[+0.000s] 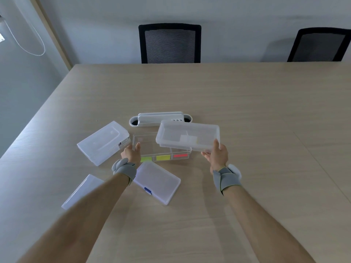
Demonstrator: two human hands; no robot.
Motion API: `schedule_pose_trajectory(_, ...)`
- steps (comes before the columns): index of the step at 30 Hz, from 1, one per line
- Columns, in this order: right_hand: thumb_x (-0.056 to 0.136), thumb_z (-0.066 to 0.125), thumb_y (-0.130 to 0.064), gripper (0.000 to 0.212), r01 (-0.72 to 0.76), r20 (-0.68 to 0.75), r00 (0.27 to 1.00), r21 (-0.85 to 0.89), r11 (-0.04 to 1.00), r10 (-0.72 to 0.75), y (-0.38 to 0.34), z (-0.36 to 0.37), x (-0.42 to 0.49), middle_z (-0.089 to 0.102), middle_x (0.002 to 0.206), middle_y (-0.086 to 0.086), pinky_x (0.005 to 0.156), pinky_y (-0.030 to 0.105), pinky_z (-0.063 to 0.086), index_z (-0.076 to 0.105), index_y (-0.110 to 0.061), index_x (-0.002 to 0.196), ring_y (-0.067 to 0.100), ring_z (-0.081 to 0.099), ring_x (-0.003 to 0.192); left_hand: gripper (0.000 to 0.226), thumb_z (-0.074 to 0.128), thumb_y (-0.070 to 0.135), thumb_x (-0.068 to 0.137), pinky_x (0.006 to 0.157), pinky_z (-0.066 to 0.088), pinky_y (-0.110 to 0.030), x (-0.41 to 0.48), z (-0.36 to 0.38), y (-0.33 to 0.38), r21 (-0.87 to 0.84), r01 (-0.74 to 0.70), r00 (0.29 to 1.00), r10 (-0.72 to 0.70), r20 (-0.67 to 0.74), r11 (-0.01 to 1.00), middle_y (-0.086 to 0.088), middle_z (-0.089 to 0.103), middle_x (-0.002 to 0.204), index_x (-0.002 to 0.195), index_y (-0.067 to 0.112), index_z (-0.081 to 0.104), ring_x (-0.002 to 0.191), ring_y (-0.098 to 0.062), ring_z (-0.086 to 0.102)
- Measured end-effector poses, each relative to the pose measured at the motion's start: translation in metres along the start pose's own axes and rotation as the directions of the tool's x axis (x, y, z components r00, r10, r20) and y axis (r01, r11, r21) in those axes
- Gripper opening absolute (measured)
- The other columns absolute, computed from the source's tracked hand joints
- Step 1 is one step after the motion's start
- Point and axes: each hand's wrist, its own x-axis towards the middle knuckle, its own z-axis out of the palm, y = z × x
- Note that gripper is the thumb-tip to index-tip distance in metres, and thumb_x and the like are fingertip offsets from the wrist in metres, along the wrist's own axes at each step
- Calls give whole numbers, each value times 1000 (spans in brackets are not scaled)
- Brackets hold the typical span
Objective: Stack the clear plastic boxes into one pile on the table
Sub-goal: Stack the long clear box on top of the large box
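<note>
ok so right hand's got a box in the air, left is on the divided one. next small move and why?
Probably lower the frosted box onto the clear divided box. The right hand holds it tilted, already overlapping that box's right side, while the left hand rests at its left edge, seemingly steadying it. Level it first, so it lands flat.

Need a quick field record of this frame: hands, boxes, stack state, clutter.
right hand: holds frosted box by its near right corner, lifted over the divider box
left hand: open, fingers at the left end of the divider box
divider box: clear, flat on table, yellow-green, yellow and red items inside
loose boxes: labelled box left; blue-latch box near; flat box near left
stack: not yet started
clutter: white organiser behind; two chairs
</note>
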Motion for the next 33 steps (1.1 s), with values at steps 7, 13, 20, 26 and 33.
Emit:
schedule_pose_trajectory(7, 97, 42, -27, 45, 8, 41, 999, -40, 999, -6, 2, 5, 2, 58, 95, 24, 83, 37, 53, 46, 7, 126, 32, 59, 87, 39, 43, 38, 92, 75, 38, -36, 1, -4, -4, 5, 19, 998, -19, 51, 1000, -21, 56, 85, 76, 3, 52, 100, -42, 57)
schedule_pose_trajectory(13, 97, 42, -27, 44, 12, 86, 996, -80, 997, -5, 2, 13, 0, 59, 95, 23, 79, 34, 53, 48, 5, 126, 31, 61, 86, 48, 29, 30, 97, 87, 40, -42, -7, -16, 0, -94, -99, 995, 100, 13, 991, -31, 61, 105, 101, -9, 55, 101, -42, 53)
schedule_pose_trajectory(20, 97, 40, -32, 35, 77, 147, 988, -260, 963, -39, -2, 30, -5, 59, 67, 11, 41, 15, 44, 56, -3, 107, 16, 59, 47, 35, 28, 42, 96, 72, 31, -33, -25, -24, -3, -300, -265, 959, 283, 17, 916, -5, 45, 79, 76, 18, 44, 77, -19, 38)
schedule_pose_trajectory(26, 97, 40, -32, 35, 97, 186, 982, -303, 948, -41, -3, 42, -11, 60, 82, 18, 28, 7, 35, 55, -3, 108, 4, 58, 34, 46, 37, 38, 94, 69, 36, -33, -29, -25, 0, -365, -232, 961, 269, 55, 902, -6, 49, 66, 71, 1, 51, 67, -24, 42)
schedule_pose_trajectory(33, 96, 43, -36, 47, 227, 258, 958, -416, 881, -125, -6, 42, -15, 62, 118, 22, 77, 26, 51, 44, -2, 128, 25, 62, 85, 29, 44, 30, 93, 71, 38, -32, -28, -33, -4, -421, -193, 966, 247, 78, 886, -12, 50, 80, 82, 5, 53, 74, -23, 44)
